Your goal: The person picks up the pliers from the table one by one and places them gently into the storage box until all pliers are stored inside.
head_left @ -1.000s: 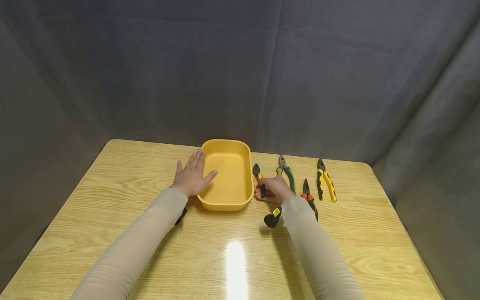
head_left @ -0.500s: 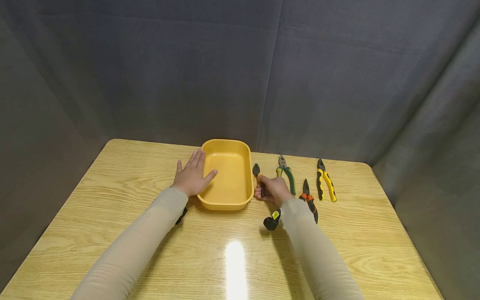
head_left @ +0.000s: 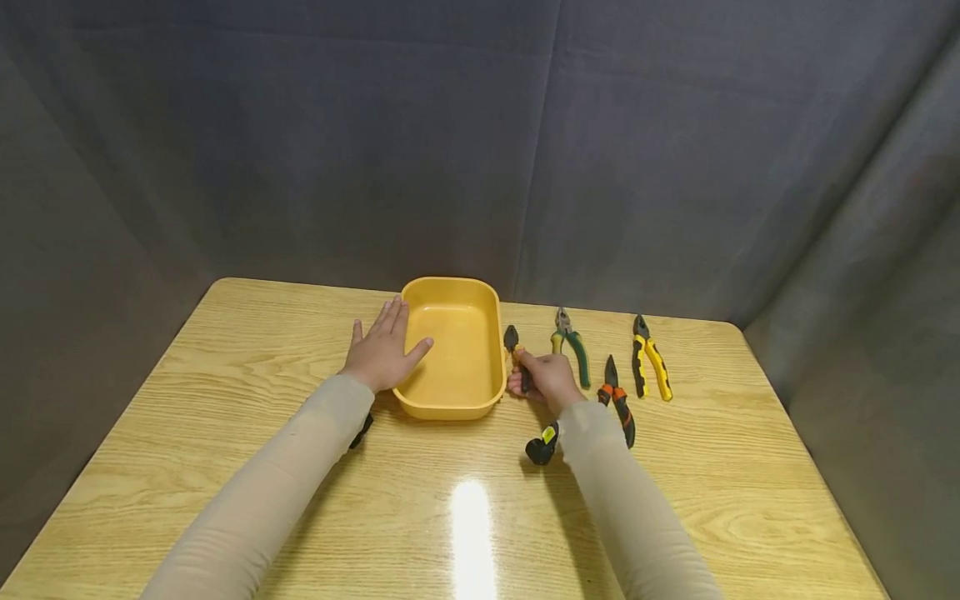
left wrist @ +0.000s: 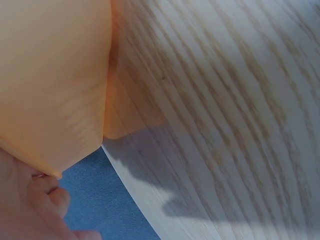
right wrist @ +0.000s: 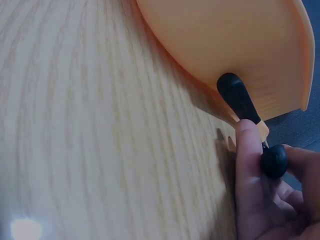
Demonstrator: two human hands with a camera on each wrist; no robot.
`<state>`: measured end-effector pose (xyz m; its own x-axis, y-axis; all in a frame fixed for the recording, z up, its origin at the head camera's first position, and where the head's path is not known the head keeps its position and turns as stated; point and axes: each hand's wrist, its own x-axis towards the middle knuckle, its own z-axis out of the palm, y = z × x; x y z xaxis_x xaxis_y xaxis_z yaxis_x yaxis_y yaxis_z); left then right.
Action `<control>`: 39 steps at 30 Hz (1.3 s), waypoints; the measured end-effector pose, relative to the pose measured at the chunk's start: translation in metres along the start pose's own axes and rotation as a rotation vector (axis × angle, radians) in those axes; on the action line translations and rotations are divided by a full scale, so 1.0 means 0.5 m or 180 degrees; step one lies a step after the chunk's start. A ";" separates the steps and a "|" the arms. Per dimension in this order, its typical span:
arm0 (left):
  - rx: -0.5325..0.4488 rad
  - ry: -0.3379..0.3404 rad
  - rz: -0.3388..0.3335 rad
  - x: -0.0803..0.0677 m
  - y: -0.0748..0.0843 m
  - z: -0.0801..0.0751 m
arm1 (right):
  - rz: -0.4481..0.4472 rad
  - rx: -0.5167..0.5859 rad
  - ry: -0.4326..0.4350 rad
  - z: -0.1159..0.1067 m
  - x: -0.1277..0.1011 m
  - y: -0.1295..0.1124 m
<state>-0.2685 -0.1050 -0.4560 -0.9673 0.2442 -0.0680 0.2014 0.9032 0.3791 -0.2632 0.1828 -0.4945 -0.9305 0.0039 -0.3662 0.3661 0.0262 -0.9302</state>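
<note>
The right hand (head_left: pixel 546 377) has its grip clamped on the handles of a pair of black-and-yellow pliers (head_left: pixel 514 350), which lie on the tabletop (head_left: pixel 247 367) just beside the yellow tray (head_left: pixel 450 400), nose pointing away from the person. The left hand (head_left: pixel 381 354) rests flat, fingers straight, on the tray's near-left rim. To the right of the gripping hand lie green pliers (head_left: pixel 572 346), orange-and-black pliers (head_left: pixel 617 400) and yellow pliers (head_left: pixel 649 357).
</note>
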 end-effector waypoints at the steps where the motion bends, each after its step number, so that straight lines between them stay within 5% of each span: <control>1: 0.0003 0.0000 0.0000 0.000 0.000 0.000 | -0.0006 0.0007 0.0001 0.001 0.000 0.000; 39: -0.0045 -0.0001 -0.0003 -0.003 0.001 -0.002 | -0.0196 0.0156 0.0204 0.010 -0.005 0.011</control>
<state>-0.2673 -0.1053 -0.4545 -0.9675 0.2434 -0.0687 0.1981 0.8984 0.3920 -0.2592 0.1777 -0.4987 -0.9492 0.0679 -0.3073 0.3066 -0.0206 -0.9516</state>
